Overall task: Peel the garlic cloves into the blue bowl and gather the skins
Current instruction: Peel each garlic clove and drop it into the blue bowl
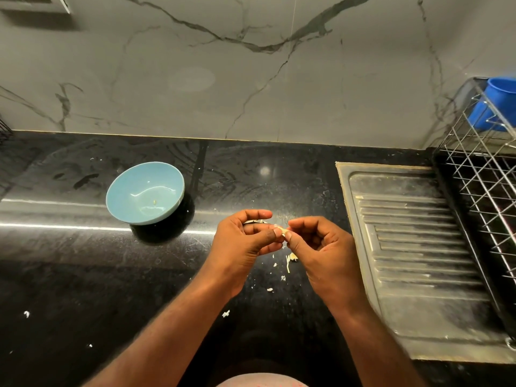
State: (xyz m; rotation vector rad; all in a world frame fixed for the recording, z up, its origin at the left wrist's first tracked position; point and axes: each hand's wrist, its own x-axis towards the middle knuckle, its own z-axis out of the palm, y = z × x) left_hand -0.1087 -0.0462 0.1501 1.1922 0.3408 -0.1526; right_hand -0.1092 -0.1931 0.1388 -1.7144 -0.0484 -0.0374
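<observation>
A light blue bowl (145,192) stands on the black counter at the left, with one tiny pale bit inside it. To its right, over the counter's middle, my left hand (245,244) and my right hand (321,247) meet fingertip to fingertip. Both pinch a small pale garlic clove (282,231) between thumbs and forefingers. Most of the clove is hidden by the fingers. Thin white garlic skins (290,259) lie scattered on the counter just below the hands.
A steel sink drainboard (413,247) lies to the right. Beyond it stands a wire dish rack (485,174) holding a blue cup (497,104). The marble wall rises behind the black counter (69,275). Small skin flecks dot the counter's front left.
</observation>
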